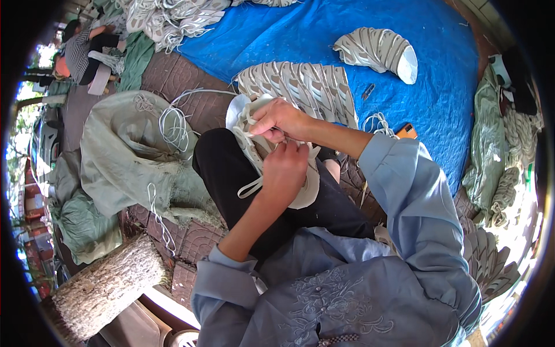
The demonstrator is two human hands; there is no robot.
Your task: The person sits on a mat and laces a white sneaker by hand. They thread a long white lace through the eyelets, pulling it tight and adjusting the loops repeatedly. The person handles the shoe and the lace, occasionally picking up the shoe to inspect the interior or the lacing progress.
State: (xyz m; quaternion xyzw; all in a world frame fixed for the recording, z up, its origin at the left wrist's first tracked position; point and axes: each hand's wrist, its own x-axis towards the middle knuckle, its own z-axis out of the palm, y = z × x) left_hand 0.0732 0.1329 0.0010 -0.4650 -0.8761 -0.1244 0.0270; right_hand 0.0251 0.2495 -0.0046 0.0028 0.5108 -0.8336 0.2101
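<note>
Across my knees lies a pale shoe upper [306, 195], largely hidden by my hands. My right hand [283, 120] is closed over its far end and pinches a white shoelace [249, 133]. Close beside it, my left hand [284, 173] has its fingers drawn together over the middle of the upper; what is between the fingertips is hidden. A loop of white lace [250, 188] sticks out to the left of that hand. Just beyond my hands, a row of overlapping grey-and-white shoe uppers [300, 87] lies on the blue tarp [428, 124].
Another curved stack of uppers [373, 49] rests farther back on the tarp. Near my right arm are bundled white laces [378, 124], an orange phone [406, 131] and a small cutter [368, 91]. A greenish sack [124, 156] with loose laces [173, 126] lies left. Another person [81, 55] sits far left.
</note>
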